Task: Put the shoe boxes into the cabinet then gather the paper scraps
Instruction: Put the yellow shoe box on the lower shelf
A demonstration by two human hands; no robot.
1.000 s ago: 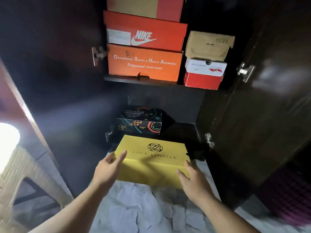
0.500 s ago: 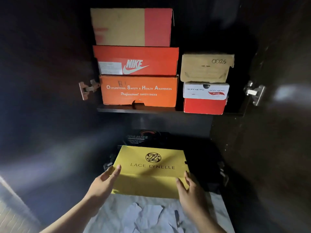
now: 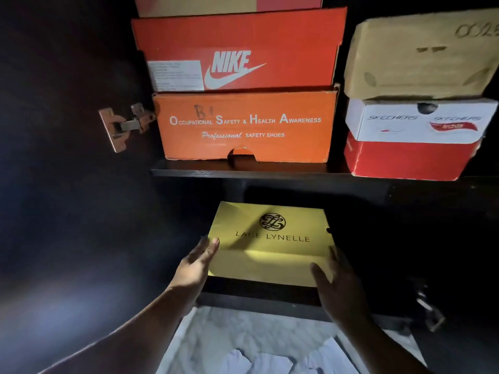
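Two bare hands flank one flat yellow cardboard shoe box (image 3: 271, 244) printed LACE LYNELLE: the left hand (image 3: 195, 264) lies open-fingered against its left edge, the right hand (image 3: 337, 284) spread against its right front corner, neither wrapped around it. The box sits in the dark lower compartment of the dark wooden cabinet (image 3: 81, 184); whatever lies under and behind it is lost in shadow. On the shelf (image 3: 243, 172) above stand six boxes in two stacks, the topmost cut off. One metal hinge (image 3: 122, 128) shows at left. White paper scraps (image 3: 272, 364) lie on the pale floor, partly cropped.
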